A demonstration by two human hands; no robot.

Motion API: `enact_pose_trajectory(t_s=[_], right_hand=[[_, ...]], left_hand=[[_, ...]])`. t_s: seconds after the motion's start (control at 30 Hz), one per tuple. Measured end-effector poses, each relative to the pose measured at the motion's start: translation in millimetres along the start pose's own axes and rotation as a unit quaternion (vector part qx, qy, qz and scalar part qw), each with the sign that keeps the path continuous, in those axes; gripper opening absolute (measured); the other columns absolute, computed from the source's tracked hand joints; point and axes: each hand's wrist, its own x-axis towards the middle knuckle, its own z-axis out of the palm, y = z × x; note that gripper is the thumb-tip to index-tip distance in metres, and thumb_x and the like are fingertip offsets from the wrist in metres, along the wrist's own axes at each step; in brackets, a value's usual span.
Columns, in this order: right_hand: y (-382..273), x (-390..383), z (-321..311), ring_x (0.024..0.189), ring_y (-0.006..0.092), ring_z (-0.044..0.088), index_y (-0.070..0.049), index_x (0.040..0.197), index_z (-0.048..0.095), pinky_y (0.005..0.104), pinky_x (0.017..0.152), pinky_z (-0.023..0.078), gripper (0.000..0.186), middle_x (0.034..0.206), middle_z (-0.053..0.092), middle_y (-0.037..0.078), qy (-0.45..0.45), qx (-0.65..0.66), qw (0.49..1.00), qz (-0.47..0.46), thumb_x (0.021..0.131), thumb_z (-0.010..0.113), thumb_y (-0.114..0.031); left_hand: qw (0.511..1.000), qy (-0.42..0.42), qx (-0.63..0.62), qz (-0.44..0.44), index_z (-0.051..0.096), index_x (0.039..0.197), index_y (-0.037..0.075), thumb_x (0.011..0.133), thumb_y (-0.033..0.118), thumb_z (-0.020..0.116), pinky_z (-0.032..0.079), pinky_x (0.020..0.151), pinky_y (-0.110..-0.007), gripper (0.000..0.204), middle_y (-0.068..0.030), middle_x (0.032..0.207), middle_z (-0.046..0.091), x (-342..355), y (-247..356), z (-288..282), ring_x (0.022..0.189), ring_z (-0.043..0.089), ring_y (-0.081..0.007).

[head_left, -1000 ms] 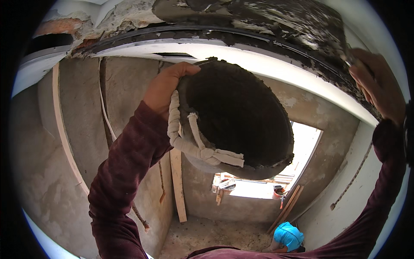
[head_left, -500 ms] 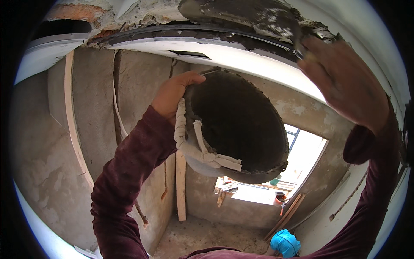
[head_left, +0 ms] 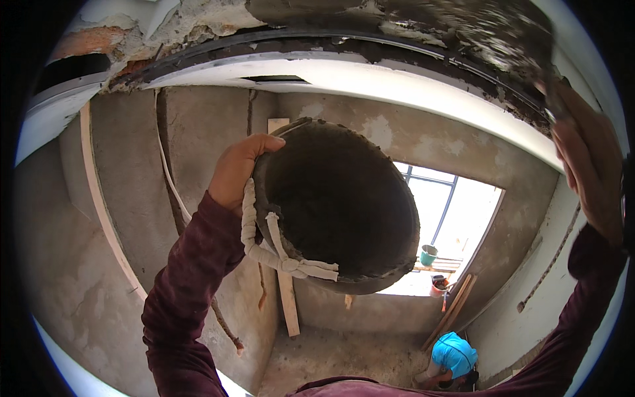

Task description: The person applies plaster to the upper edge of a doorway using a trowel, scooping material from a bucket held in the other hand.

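My left hand (head_left: 235,169) grips the rim of a mortar-coated bucket (head_left: 337,198), its dark inside tilted toward the camera and a knotted cloth strip (head_left: 284,261) tied along its near side. My right hand (head_left: 585,155) is raised at the upper right, closed on a trowel (head_left: 549,102), partly hidden and blurred by motion. The trowel is against the band of dark wet mortar (head_left: 456,33) along the overhead beam.
A co-worker in blue (head_left: 453,357) crouches below at the lower right. A window (head_left: 450,212) has buckets (head_left: 428,257) on its sill. Boards (head_left: 453,311) lean beside it. Another timber (head_left: 99,185) stands at the left, and broken plaster (head_left: 86,43) shows overhead.
My right hand swept left along the beam, then back right. The bucket in my left hand sits slightly lower and further left in view. The co-worker has shifted a little.
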Motion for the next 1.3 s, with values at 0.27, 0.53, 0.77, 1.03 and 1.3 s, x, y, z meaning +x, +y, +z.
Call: enact_pose_trajectory(t_s=[0.27, 0.53, 0.77, 1.03, 1.3], right_hand=[[30.0, -84.6, 80.5, 0.079, 0.0269, 0.062, -0.007, 0.098, 0.059, 0.0392, 0.058, 0.051, 0.019, 0.094, 0.061, 0.011, -0.296, -0.01, 0.936, -0.191, 0.083, 0.058, -0.017], [35.6, -232.6, 258.3, 0.076, 0.0251, 0.065, -0.011, 0.095, 0.057, 0.0405, 0.056, 0.053, 0.016, 0.09, 0.058, 0.009, -0.474, 0.098, 0.858, -0.173, 0.082, 0.056, -0.022], [4.5, -298.8, 307.9, 0.075, 0.028, 0.066, -0.01, 0.096, 0.054, 0.042, 0.059, 0.052, 0.018, 0.087, 0.059, 0.012, -0.5, 0.226, 0.82, -0.165, 0.084, 0.055, -0.023], [-22.7, -357.2, 360.0, 0.072, 0.0247, 0.062, -0.006, 0.099, 0.057, 0.0392, 0.06, 0.044, 0.025, 0.081, 0.062, 0.01, -0.391, 0.2, 0.875, -0.205, 0.082, 0.055, -0.024], [-10.5, -356.5, 365.6, 0.074, 0.0241, 0.063, -0.005, 0.085, 0.062, 0.0379, 0.061, 0.044, 0.017, 0.079, 0.064, 0.011, -0.442, 0.324, 0.798, -0.249, 0.079, 0.056, -0.019]], left_hand=[[0.995, 0.05, 0.086, -0.033, 0.061, 0.085, 0.001, 0.078, 0.008, 0.064, 0.047, 0.062, -0.023, 0.01, -0.0006, 0.074, 0.059, -31.3, -66.7, -15.4, 0.064, 0.055, -0.0084], [0.943, 0.078, 0.314, -0.082, 0.056, 0.076, 0.004, 0.07, 0.008, 0.069, 0.038, 0.056, -0.027, 0.015, 0.0026, 0.063, 0.048, -103.6, -219.9, -28.5, 0.061, 0.043, -0.0073], [0.873, 0.12, 0.409, -0.239, 0.063, 0.088, 0.001, 0.074, 0.027, 0.074, 0.047, 0.065, -0.032, 0.031, -0.0084, 0.071, 0.062, -183.4, -266.6, -9.8, 0.069, 0.058, -0.0129], [0.777, 0.132, 0.549, -0.277, 0.061, 0.078, 0.004, 0.081, 0.033, 0.072, 0.04, 0.056, -0.029, 0.032, -0.0017, 0.063, 0.054, -195.5, -246.2, 35.7, 0.059, 0.049, -0.0096], [0.784, 0.229, 0.485, -0.313, 0.056, 0.071, 0.005, 0.084, 0.032, 0.071, 0.031, 0.05, -0.026, 0.034, 0.0052, 0.058, 0.04, -207.5, -246.3, 50.0, 0.056, 0.035, -0.0062]])
